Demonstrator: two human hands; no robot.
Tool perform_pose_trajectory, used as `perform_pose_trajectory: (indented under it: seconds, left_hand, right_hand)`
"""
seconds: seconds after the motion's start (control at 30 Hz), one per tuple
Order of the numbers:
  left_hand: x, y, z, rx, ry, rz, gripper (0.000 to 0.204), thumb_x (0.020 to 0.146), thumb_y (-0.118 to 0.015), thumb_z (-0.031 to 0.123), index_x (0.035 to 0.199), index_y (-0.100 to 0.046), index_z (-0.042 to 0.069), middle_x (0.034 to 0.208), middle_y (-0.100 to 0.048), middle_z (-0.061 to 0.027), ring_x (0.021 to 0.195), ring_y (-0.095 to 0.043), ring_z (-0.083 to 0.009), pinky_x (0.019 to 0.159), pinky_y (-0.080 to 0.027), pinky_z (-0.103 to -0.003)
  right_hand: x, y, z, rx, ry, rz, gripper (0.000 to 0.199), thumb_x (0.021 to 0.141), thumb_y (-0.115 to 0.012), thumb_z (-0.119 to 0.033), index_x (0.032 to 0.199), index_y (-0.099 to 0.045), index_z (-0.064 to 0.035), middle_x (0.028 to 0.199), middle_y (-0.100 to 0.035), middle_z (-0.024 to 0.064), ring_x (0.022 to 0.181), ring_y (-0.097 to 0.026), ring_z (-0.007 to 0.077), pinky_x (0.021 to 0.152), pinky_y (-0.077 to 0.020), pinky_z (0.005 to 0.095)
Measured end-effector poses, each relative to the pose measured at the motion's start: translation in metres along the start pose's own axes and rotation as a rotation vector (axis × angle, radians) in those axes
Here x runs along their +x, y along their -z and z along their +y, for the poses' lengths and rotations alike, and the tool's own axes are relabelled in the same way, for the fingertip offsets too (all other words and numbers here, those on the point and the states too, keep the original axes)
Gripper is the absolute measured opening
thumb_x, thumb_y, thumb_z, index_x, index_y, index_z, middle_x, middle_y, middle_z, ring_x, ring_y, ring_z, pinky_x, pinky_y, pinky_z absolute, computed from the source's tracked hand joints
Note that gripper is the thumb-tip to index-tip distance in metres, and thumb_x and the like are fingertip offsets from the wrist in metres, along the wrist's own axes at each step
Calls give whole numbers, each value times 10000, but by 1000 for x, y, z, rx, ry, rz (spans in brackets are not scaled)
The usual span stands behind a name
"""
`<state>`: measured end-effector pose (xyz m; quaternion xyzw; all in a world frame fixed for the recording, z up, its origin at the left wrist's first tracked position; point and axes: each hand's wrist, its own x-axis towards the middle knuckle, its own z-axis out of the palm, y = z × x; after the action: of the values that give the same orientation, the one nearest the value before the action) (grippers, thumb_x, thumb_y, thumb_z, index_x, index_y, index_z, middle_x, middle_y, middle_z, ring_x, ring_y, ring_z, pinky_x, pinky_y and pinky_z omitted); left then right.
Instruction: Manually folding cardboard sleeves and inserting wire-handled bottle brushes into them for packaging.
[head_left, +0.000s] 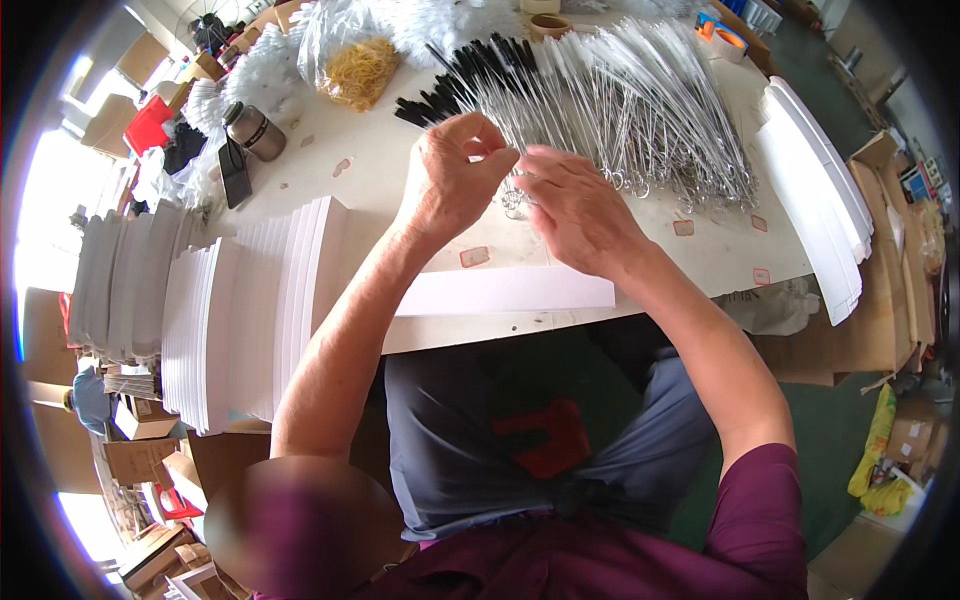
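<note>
My left hand point(455, 180) is raised over the table, thumb and forefinger pinched together. Whatever is between those fingertips is too small to make out. Close beside it, my right hand point(585, 210) has its fingers apart and slightly bent, with no object visible in it. Just beyond both hands lies a wide pile of thin wire-handled brushes point(650, 110), mostly with white bristles. Brushes with black bristles point(440, 100) lie at its left. Small wire loops point(513, 205) show below my fingertips. A long flat white box point(510, 291) lies along the table's near edge, below my hands.
Rows of folded white cartons point(270, 300) stand at the left, by my left forearm. More white card strips point(815, 190) lie at the right edge. Farther back are a bag of yellow rubber bands point(360, 75), a metal flask point(255, 132) and tape rolls point(728, 43).
</note>
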<state>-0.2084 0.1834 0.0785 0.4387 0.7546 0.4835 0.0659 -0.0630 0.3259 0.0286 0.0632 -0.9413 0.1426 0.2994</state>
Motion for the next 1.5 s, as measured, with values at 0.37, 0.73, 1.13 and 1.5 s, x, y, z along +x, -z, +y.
perform_pose_trajectory:
  seconds: [0.37, 0.73, 1.13, 1.5]
  left_hand:
    - [17, 50, 30, -328, -96, 201, 126, 974, -675, 80, 1008, -701, -38, 1075, -743, -198, 959, -743, -219, 805, -644, -349]
    - [-11, 110, 88, -423, -273, 381, 148, 1019, -570, 58, 1036, -669, -51, 1169, -711, -274, 1037, -739, -327, 916, -611, -420]
    - [-105, 9, 95, -531, -370, -66, 83, 976, -628, -17, 984, -550, 11, 1289, -652, -276, 1106, -656, -252, 1005, -494, -397]
    - [-171, -60, 68, -629, 8, -134, 53, 956, -680, -55, 980, -660, -12, 1158, -704, -125, 976, -659, -115, 869, -540, -280]
  right_hand:
    - [15, -54, 43, -126, -86, -274, 496, 1066, -486, -277, 1467, -536, 10, 1583, -482, 135, 1518, -360, 283, 1271, -264, 422]
    - [21, -51, 35, -136, -111, -265, 515, 1088, -473, -337, 1468, -540, 4, 1565, -501, 146, 1513, -364, 286, 1267, -268, 422]
    - [-3, 61, -73, 1748, -833, 245, 899, 1069, -282, -674, 1478, -407, 117, 1308, -650, 286, 1218, -649, 342, 1072, -493, 448]
    - [-66, 60, -50, 1680, -1038, 716, 446, 1129, -438, -348, 1382, -562, -2, 848, -651, 67, 726, -653, 196, 721, -595, 388]
